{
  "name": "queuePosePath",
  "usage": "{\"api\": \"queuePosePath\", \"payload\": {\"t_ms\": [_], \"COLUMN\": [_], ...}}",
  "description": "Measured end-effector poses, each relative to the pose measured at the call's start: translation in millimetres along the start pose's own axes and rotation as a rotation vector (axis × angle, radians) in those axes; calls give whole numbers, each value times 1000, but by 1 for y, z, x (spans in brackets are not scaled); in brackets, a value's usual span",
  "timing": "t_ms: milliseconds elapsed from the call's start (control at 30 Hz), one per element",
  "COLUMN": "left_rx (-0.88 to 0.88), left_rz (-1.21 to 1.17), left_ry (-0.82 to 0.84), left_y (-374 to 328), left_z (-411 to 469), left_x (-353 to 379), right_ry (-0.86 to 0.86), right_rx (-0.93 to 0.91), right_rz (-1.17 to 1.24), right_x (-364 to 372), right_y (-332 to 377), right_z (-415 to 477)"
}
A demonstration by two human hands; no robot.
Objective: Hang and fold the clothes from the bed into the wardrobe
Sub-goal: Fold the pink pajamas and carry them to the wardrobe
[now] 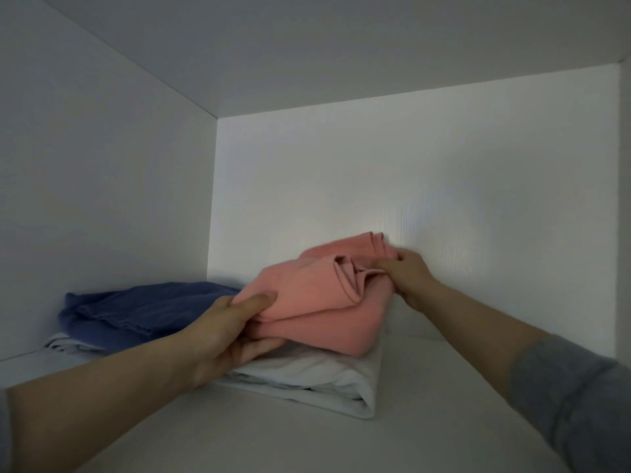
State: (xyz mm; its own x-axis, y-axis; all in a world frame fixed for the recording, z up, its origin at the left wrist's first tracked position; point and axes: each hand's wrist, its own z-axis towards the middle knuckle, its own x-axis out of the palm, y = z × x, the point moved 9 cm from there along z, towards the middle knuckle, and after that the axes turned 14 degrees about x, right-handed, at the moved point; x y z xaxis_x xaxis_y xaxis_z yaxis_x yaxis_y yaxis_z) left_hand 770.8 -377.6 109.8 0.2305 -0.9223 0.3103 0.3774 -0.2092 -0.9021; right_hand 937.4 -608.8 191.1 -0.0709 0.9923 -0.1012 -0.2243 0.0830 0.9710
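**A:** What's the biggest thing in view?

**B:** The wardrobe compartment (375,172), white on every side, which surrounds the pink garment (307,302). Its shelf board (444,387) runs under the pink garment and out to the right of it, and the back panel stands just behind it.

**A:** Where exactly does the pink garment sit?

**B:** It is folded into a thick bundle and lies on top of a folded white garment (324,380), which rests flat on the shelf. The white one's near edge sticks out in front of the pink garment.

**A:** Anything else on the shelf?

**B:** To the left of the pink garment is a folded blue garment (136,312), touching it or nearly so. A pale cloth (65,344) shows beneath the blue one.

**A:** And the hands?

**B:** Both have hold of the pink garment. The left hand (225,332) grips its near left corner, with the thumb on top and the fingers tucked under, between pink and white. The right hand (406,271) holds its far right end, with the fingers curled over the fabric and the thumb on a rolled fold. A grey sleeve (573,397) covers that arm, well to the right of the pink garment.
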Motion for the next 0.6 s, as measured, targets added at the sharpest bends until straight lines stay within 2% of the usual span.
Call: {"api": "queuePosePath", "payload": {"t_ms": [67,100,167,200,233,267,333,500,600], "left_rx": [-13,17,222,422,632,801,951,856,914], "left_rz": [233,479,1143,1370,1433,1396,1301,1348,1441], "left_ry": [54,66,39,8,4,50,230,612,720], "left_y": [2,-4,-39,-64,-85,-98,-101,-49,-32], "left_z": [-5,-4,2,2,-3,-11,-17,-9,-11], "left_x": [2,-2,-13,-9,1,15,46,113,117], "right_ry": [51,82,143,170,190,200,170,138,9], "right_rx": [95,182,293,297,294,296,282,190,174], "right_rz": [-120,-169,-177,-171,-170,-170,-217,-192,-238], "right_x": [11,16,22,23,21,19,9,-3,-17], "right_y": [-24,-43,-67,-67,-62,-56,-44,-22,-24], "right_z": [1,0,-3,-4,-4,-5,-5,-28,-55]}}
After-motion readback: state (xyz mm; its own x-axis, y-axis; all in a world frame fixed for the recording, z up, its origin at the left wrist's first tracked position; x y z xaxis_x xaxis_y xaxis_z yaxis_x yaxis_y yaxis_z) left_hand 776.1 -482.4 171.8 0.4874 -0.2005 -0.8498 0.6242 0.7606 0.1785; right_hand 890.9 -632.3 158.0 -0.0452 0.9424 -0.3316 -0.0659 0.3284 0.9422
